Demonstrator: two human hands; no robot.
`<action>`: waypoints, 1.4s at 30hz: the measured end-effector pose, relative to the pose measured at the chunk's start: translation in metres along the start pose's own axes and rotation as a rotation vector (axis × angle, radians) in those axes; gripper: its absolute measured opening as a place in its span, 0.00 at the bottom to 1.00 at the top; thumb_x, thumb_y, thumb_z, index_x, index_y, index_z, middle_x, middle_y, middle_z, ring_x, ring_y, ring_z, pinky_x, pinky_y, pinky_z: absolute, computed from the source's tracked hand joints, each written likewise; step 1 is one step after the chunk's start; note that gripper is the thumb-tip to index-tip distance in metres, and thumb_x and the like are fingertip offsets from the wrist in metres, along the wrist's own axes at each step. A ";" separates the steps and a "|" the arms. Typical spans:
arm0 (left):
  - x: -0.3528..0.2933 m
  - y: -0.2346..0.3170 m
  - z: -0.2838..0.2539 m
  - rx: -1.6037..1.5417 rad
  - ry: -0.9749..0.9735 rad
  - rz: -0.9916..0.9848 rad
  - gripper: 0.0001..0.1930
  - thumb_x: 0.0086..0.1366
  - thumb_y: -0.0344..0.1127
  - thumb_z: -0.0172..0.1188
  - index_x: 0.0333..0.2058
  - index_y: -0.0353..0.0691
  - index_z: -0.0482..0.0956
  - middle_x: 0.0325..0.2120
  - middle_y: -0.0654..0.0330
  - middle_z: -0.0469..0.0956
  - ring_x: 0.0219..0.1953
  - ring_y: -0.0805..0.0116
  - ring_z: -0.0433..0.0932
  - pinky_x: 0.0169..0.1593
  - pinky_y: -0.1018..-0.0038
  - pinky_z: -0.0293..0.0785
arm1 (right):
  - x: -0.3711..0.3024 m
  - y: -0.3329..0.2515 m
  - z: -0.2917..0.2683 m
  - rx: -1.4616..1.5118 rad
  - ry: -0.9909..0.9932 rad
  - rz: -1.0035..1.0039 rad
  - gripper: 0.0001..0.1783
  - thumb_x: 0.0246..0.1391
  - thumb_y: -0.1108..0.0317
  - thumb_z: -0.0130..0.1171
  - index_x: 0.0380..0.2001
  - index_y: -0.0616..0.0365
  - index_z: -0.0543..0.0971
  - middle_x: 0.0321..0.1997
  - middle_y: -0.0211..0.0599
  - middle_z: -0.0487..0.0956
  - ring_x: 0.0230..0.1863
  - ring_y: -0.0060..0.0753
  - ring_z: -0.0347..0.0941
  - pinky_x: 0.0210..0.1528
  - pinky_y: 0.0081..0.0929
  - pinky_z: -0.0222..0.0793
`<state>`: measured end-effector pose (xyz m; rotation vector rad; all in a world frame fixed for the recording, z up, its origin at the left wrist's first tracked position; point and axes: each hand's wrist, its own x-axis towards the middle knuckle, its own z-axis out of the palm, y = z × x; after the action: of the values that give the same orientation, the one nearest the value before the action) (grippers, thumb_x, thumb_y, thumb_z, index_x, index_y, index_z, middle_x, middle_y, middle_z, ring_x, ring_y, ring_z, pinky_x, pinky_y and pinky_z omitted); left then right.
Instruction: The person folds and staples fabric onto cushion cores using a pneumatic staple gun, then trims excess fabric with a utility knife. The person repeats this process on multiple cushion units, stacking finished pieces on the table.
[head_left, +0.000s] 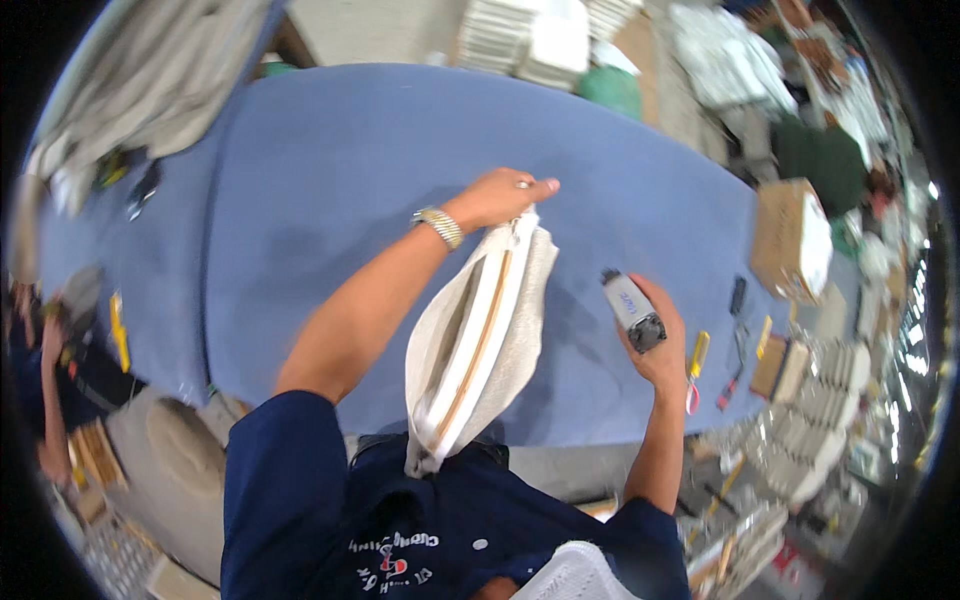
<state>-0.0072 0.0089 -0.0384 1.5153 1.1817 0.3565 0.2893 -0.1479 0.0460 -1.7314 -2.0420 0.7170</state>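
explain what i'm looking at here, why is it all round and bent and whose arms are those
This is one picture from a wide fisheye camera worn on a person's head, looking down, so straight edges curve near the rim. The arms belong to that person, who wears a dark blue shirt. Their left hand, with a metal watch at the wrist, pinches the top end of a cream fabric piece with white and tan edging, which hangs toward their body. Their right hand holds a small grey and black handheld tool. Below is a big blue padded table. At its right edge lie a cardboard box and a few small tools. Stacks of pale material surround the table.
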 end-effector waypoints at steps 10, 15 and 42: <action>-0.145 0.062 -0.040 0.273 0.509 -0.230 0.34 0.71 0.57 0.58 0.43 0.20 0.82 0.36 0.31 0.83 0.42 0.36 0.85 0.48 0.56 0.78 | -0.110 0.055 0.087 0.457 0.209 0.198 0.29 0.59 0.66 0.68 0.62 0.57 0.76 0.59 0.47 0.78 0.56 0.46 0.78 0.60 0.39 0.72; -0.279 0.199 -0.006 0.460 0.780 0.279 0.27 0.72 0.50 0.60 0.49 0.25 0.80 0.37 0.36 0.85 0.40 0.40 0.86 0.44 0.57 0.80 | -0.064 0.010 -0.003 0.632 0.232 0.072 0.24 0.64 0.66 0.64 0.62 0.60 0.78 0.54 0.42 0.83 0.57 0.36 0.77 0.61 0.33 0.72; -0.403 0.128 0.081 0.396 0.995 0.128 0.40 0.67 0.47 0.66 0.70 0.34 0.61 0.60 0.35 0.74 0.56 0.35 0.78 0.57 0.56 0.78 | 0.050 -0.210 0.109 0.989 -0.083 -0.432 0.39 0.75 0.43 0.34 0.30 0.66 0.83 0.27 0.36 0.81 0.31 0.29 0.74 0.37 0.30 0.69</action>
<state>-0.0677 -0.3481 0.1940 1.8078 2.0087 1.0978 0.0504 -0.1390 0.0813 -0.6876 -1.5548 1.3362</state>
